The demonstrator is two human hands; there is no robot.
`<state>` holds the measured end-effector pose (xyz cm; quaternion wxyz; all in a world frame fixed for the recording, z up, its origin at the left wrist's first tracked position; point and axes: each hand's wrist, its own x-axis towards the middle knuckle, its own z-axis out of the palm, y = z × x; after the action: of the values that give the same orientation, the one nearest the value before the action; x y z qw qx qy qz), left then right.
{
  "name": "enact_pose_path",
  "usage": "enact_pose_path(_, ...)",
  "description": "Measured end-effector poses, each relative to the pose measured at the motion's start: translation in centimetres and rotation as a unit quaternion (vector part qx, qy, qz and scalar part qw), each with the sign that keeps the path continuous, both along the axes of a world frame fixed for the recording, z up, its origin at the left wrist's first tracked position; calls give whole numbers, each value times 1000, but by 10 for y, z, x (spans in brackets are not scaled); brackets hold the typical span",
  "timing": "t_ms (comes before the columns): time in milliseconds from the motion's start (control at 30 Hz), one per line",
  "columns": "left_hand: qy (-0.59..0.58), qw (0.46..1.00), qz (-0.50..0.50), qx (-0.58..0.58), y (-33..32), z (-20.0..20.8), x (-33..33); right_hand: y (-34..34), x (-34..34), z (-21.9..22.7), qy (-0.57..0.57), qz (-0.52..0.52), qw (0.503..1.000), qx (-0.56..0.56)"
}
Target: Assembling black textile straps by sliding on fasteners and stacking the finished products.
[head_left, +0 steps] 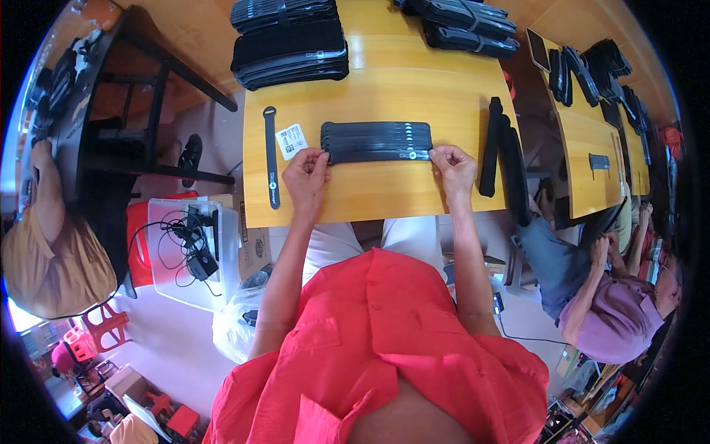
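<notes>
In front of me on the yellow table (399, 194), several black straps (376, 138) with round-holed ends lie overlapped in a flat row. My left hand (306, 175) pinches the left end of the nearest strap (379, 157). At its right end, beside a small white printed mark, the fingers of my right hand (454, 169) are closed in a pinch. A single black strap (271, 155) lies lengthwise left of the row. Between that one and my left hand is a white printed label (291, 140).
Bundled black straps are stacked at the far left (290, 55) and far right (470, 29). Long black strips (491, 148) lie along the right edge. A clear plastic bin (174, 277) with cables stands at left. People sit at other tables (584, 166) on both sides.
</notes>
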<state>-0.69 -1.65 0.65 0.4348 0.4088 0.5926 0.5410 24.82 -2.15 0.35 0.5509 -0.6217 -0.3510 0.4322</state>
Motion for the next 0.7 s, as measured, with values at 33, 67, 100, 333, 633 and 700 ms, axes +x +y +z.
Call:
enact_pose_path(33, 1, 1000, -1, 6, 0, -1, 0, 0, 0, -1, 2, 2, 1000, 1)
enact_pose_path(67, 1, 1000, -2, 6, 0, 0, 0, 0, 0, -2, 5, 4, 1000, 2)
enact_pose_path(100, 7, 1000, 1, 0, 0, 0, 0, 0, 1, -3, 5, 3, 1000, 3)
enact_pose_path(333, 33, 999, 9, 2, -2, 6, 2, -1, -2, -1, 14, 6, 1000, 6)
enact_pose_path(633, 31, 999, 15, 1, 0, 4, 4, 0, -1, -4, -17, 2, 1000, -7)
enact_pose_path(700, 36, 999, 14, 0, 1, 4, 4, 0, 0, -5, -25, 0, 1000, -6)
